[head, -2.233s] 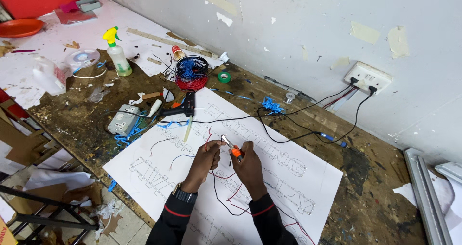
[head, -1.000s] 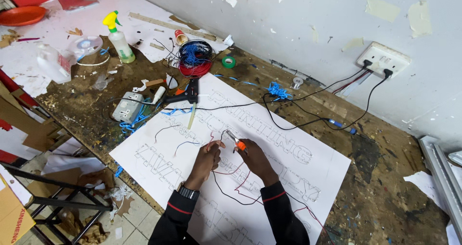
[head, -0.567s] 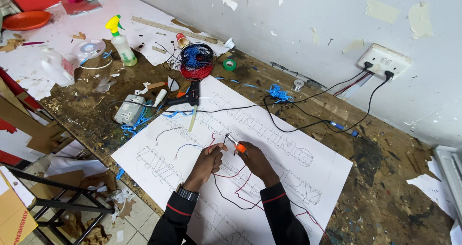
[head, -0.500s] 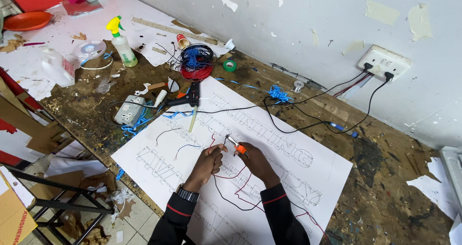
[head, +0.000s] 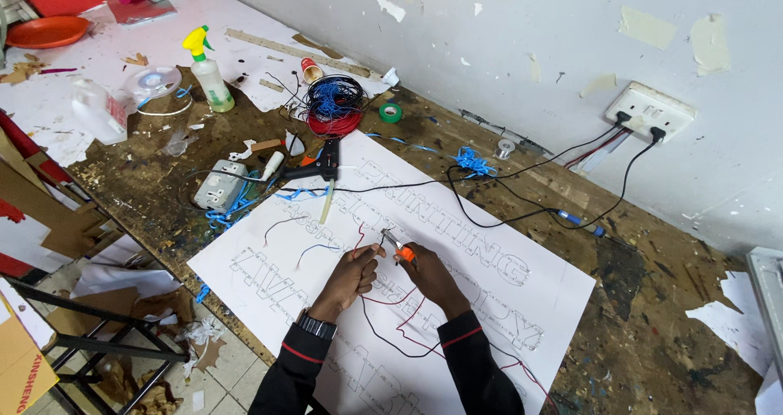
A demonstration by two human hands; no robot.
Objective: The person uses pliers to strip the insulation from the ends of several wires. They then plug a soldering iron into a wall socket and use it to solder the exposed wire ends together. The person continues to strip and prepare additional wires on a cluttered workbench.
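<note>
Both hands meet over the middle of a large white sheet (head: 269, 276) printed with outlined letters. The right hand (head: 428, 270) is closed round a small orange-handled plier tool (head: 397, 248), its metal tip pointing up and left. The left hand (head: 352, 270) has its fingertips pressed together just at that tip, seemingly pinching the end of a thin wire – too small to be sure.

Red and black wires (head: 391, 325) loop across the sheet below the wrists and trail off toward the person. A few short dark and blue wire pieces (head: 281, 221) lie along the letters on the left part of the sheet; most of the letter outlines, especially to the right and at the bottom, show no wire at all. Judging from that, the wiring along the letters is barely begun – only a handful of runs placed, the bulk left.

Nearby on the worn bench: a black glue gun (head: 320, 164), a tangled coil of blue and red wire (head: 333, 105), a spray bottle (head: 208, 71) and a wall socket (head: 648, 112) with 2 plugs in it
</note>
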